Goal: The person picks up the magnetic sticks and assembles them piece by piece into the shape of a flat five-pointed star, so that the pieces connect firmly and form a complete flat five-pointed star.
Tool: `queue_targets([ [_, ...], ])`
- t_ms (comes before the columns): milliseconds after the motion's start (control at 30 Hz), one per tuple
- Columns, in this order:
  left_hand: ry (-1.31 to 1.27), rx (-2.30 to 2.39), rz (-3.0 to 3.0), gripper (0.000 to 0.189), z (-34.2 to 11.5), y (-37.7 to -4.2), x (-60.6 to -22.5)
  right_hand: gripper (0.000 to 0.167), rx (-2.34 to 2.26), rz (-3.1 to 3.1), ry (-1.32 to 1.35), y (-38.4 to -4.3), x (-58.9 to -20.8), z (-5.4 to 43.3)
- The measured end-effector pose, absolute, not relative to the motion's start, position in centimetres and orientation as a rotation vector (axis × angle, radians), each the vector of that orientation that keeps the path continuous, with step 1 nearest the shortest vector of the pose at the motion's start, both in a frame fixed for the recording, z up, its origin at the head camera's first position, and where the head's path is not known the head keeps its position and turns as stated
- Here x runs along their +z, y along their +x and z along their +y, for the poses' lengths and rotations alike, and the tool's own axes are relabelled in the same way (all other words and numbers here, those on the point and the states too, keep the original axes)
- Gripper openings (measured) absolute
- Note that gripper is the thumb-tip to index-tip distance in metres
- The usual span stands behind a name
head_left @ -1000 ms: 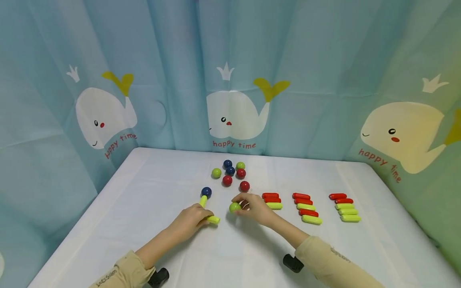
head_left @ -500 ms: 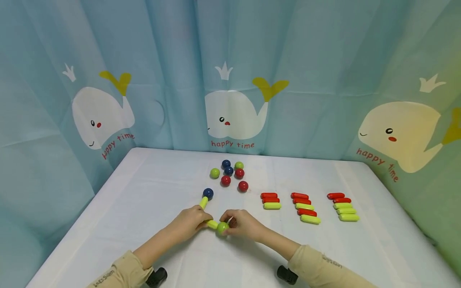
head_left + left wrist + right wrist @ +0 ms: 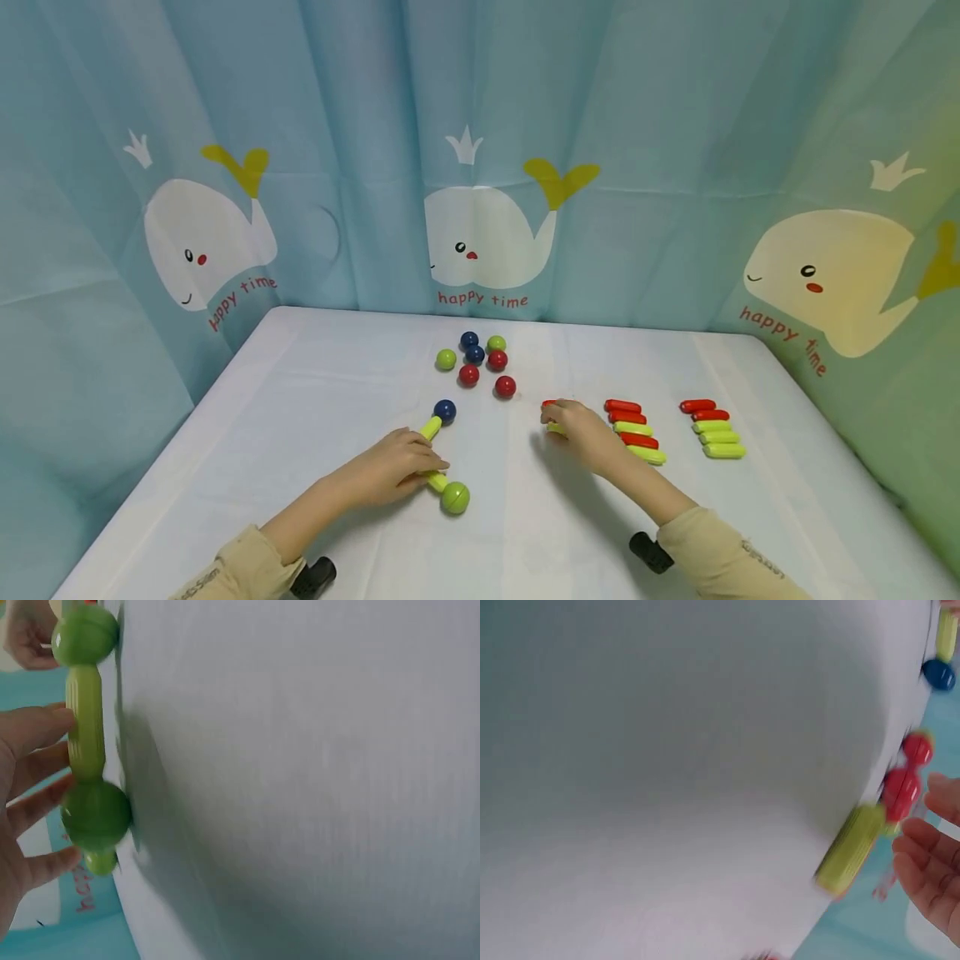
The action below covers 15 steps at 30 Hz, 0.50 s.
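My left hand [image 3: 393, 468] holds a joined ball-and-stick toy. In the left wrist view its yellow-green stick [image 3: 85, 724] runs between a green end ball [image 3: 85, 634] and a second green ball [image 3: 96, 814], with the fingertips against the stick and second ball. A blue ball [image 3: 445, 412] caps the far end in the head view, where the hand hides the middle. My right hand [image 3: 588, 435] reaches over the nearest group of sticks, fingers bent and apart. In the right wrist view a yellow-green stick [image 3: 849, 849] lies by the fingertips, with nothing visibly gripped.
Several loose balls, among them a red ball [image 3: 506, 387] and a green ball [image 3: 446, 359], lie at the back middle of the white table [image 3: 330, 367]. Stick rows lie on the right, including a red stick [image 3: 622, 406] and a yellow-green stick [image 3: 724, 451]. A patterned curtain [image 3: 360, 167] hangs behind.
My right hand brought a green ball to the toy's near stick end, let go of it there, and moved right to the sticks. The toy has turned slightly in my left hand.
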<state>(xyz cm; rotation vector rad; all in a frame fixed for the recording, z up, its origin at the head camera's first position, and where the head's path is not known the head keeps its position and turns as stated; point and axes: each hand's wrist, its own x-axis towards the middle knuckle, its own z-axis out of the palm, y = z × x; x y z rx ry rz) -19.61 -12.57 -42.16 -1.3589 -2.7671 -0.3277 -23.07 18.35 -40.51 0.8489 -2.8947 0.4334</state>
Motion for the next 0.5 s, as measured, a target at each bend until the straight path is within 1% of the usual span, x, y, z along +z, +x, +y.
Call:
queue_targets([
  [67,-1.349,-0.342,-2.736,0.024,-12.2,-19.1,-41.9,0.016,0.334,-2.894,0.797,-23.3,-40.5,19.2],
  [200,-1.313,-0.464,-2.763,0.026,-10.8,-17.9,-41.7,0.016,0.206,-2.890,0.793,-23.5,-40.7,20.3],
  [367,-1.180,-0.533,-2.893,0.030,-9.4,-16.8,-41.7,0.018,0.212,-2.897,0.838,-23.8,-41.1,20.8],
  [500,-1.091,-0.506,-2.884,0.029,-9.1,-16.7,-41.7,0.018,0.265,-2.925,0.948,-24.0,-41.1,20.7],
])
